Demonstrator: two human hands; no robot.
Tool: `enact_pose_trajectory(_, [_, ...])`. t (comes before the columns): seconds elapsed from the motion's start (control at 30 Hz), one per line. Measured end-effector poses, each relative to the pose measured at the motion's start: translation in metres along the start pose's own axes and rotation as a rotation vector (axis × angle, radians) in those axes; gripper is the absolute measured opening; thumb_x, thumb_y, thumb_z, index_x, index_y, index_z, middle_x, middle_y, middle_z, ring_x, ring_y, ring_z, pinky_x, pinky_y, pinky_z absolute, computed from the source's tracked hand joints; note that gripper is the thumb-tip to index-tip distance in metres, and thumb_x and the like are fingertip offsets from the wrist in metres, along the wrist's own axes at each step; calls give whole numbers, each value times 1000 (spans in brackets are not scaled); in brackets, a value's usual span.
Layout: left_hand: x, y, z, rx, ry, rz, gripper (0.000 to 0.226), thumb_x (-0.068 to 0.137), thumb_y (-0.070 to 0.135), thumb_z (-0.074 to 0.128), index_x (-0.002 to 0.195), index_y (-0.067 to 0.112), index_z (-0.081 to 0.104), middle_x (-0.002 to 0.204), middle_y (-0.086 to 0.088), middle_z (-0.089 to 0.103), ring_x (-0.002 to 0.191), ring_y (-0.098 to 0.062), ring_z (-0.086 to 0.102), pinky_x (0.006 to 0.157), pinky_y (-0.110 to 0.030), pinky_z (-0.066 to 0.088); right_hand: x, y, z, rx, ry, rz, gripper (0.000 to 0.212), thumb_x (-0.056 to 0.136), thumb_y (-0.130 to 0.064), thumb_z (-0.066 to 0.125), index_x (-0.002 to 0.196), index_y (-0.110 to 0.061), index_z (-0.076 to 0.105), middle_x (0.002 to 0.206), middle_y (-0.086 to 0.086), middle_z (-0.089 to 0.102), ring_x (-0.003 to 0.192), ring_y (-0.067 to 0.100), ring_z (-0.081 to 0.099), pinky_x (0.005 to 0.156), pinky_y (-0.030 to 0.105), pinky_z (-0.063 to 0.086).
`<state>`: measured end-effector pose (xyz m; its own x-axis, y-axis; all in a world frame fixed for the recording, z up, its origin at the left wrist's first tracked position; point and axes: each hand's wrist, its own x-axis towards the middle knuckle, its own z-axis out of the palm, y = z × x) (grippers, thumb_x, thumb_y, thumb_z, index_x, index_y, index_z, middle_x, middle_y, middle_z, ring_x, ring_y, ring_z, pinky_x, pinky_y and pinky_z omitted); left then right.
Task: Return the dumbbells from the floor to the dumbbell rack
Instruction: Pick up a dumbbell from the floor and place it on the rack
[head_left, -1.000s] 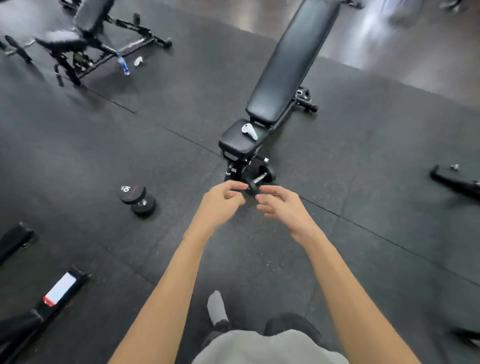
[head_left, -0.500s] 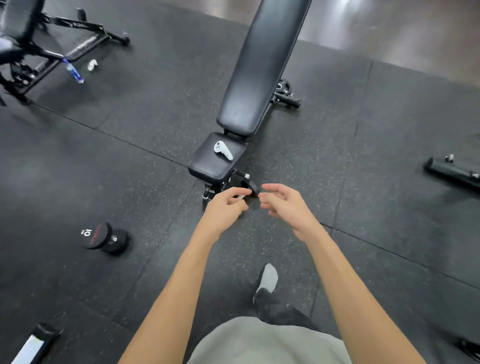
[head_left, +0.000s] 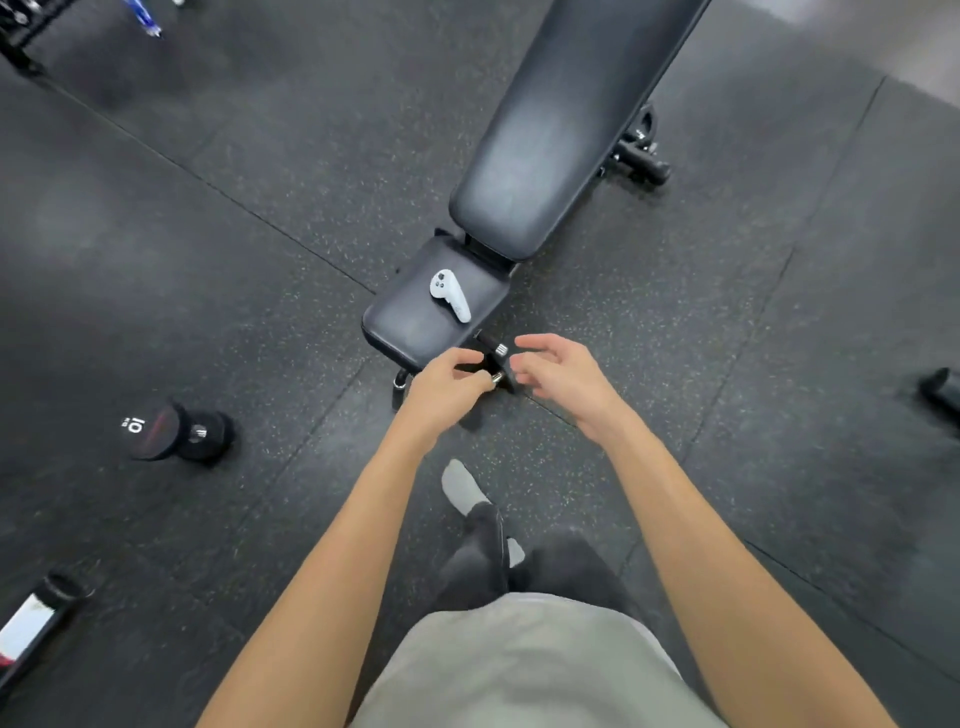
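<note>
Head view: left hand (head_left: 447, 387) has a narrow, curled grip over a dumbbell (head_left: 501, 371) by the bench (head_left: 410, 322) foot; whether it holds the handle I cannot tell. Right hand (head_left: 561, 371), just right of that grip, is wide and relaxed. Another dumbbell (head_left: 176, 431) lies on the floor (head_left: 234, 234) well left. A white controller (head_left: 451, 294) sits just beyond the grip.
</note>
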<state>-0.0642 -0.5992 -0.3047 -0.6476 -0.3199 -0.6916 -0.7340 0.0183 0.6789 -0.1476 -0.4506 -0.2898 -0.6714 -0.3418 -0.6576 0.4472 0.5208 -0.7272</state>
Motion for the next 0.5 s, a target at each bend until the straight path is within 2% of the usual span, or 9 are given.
enact_pose_trajectory(0.07, [25, 8, 4, 8, 7, -25, 37, 83, 29, 70, 119, 34, 65, 103, 9, 69, 104, -17, 69, 97, -35, 53, 26, -6, -8, -22, -8, 17, 34, 90, -20, 68, 124, -26, 68, 98, -2, 74, 90, 10, 68, 91, 32, 54])
enact_pose_trajectory(0.2, [73, 10, 20, 2, 19, -100, 36, 87, 24, 68, 123, 28, 67, 101, 7, 71, 102, -18, 70, 82, -29, 52, 88, -2, -23, -64, -29, 52, 33, 93, -17, 66, 125, -24, 68, 102, -3, 74, 92, 9, 70, 89, 28, 54])
enact_pose_trajectory(0.27, [107, 2, 34, 0, 34, -151, 29, 88, 23, 66, 117, 28, 67, 100, 6, 73, 93, -14, 70, 74, -24, 50, 129, 10, -27, -87, -39, 87, 33, 94, -16, 65, 126, -22, 68, 105, -2, 75, 91, 9, 71, 82, 25, 54])
enact_pose_trajectory(0.33, [145, -14, 46, 6, 44, -195, 22, 89, 23, 65, 110, 32, 65, 101, 5, 74, 82, -7, 64, 65, -21, 46, 175, 31, -23, -102, -60, 123, 33, 93, -17, 65, 125, -23, 68, 108, -1, 75, 97, 13, 72, 83, 30, 56])
enact_pose_trajectory(0.4, [185, -33, 61, -9, 76, -255, 23, 89, 24, 64, 111, 32, 65, 102, 4, 74, 78, -4, 60, 64, -20, 44, 216, 54, -20, -122, -91, 165, 35, 93, -18, 65, 127, -23, 67, 108, -2, 74, 103, 14, 72, 90, 32, 58])
enact_pose_trajectory(0.5, [252, -70, 91, -76, 123, -292, 35, 89, 26, 65, 123, 32, 63, 107, 6, 71, 83, -5, 61, 68, -22, 45, 289, 105, -14, -131, -95, 189, 40, 91, -18, 66, 131, -22, 65, 108, -5, 72, 105, 14, 71, 95, 31, 56])
